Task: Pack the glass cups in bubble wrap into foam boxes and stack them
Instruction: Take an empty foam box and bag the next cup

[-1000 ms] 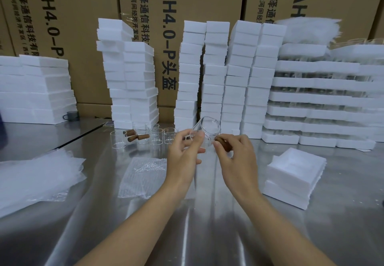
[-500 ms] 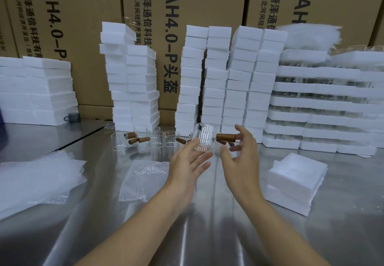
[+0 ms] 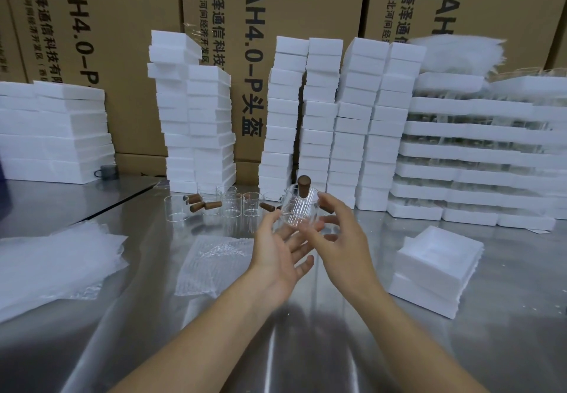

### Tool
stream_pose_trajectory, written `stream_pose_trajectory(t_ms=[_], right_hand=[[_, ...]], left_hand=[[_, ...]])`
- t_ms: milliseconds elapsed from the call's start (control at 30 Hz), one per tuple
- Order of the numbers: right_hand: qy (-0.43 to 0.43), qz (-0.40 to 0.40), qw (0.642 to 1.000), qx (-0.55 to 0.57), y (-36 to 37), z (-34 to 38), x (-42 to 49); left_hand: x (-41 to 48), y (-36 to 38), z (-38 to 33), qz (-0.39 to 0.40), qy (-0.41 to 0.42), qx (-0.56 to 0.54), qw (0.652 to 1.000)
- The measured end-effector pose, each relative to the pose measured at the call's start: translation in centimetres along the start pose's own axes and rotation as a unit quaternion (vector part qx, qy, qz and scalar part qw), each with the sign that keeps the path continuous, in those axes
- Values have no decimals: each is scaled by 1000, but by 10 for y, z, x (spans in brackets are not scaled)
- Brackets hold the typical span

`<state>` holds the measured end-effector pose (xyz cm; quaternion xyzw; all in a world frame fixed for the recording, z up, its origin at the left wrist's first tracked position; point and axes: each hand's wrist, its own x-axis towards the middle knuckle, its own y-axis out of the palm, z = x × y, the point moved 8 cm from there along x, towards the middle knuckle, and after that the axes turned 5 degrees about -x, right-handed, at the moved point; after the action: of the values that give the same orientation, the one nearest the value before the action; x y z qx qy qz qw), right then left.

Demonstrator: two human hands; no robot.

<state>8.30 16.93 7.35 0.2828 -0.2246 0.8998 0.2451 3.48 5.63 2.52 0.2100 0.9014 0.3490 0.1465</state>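
Steel surface [image 3: 306,346] is sitting hard under all of this, so any drop is likely ending in a chip or a break. Foam box stacks [image 3: 322,116] are standing tall and uneven at the back, just behind the loose cups [image 3: 233,205]. A bump there is risking a topple onto glass. Open foam box [image 3: 435,257] is waiting on the right, and the bubble wrap sheet [image 3: 214,257] is lying flat left of the hands.

Left hand [image 3: 276,257] is spreading flat, palm up, under the glass cup [image 3: 297,211]. Right hand [image 3: 343,245] is hovering beside it, fingers splayed. Neither grip is closing on it. Cup is sitting above the surface between them, unwrapped, wooden handle [image 3: 304,185] pointing up. Slick glass, no real hold: looking ready to roll off the fingertips.
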Motion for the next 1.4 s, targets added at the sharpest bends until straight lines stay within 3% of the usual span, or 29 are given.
stream_pose_trajectory(t_ms=[100,200,467,700,1000,1200,1400], right_hand=[[-8,-10,999,-44,-4,-1,1],[-18,-10,998,-67,-3,0,0],[1,-1,999,-53,0,-5,2],[-23,-31,997,-71,-5,0,2],[-30,-23,998,-46,-3,1,0],[-65,-67,993,-74,-9,7,1],[-72,-37,994,-72,-5,9,1]], left_hand=[[3,-10,-5,-44,40,8,998],[2,-10,-8,-41,51,27,997],[-1,1,-1,6,13,33,999],[-1,-5,-3,-27,29,14,999],[-2,-2,-5,-2,-5,24,1000],[-2,-8,-4,-41,11,55,998],[2,-9,-1,-22,18,122,992]])
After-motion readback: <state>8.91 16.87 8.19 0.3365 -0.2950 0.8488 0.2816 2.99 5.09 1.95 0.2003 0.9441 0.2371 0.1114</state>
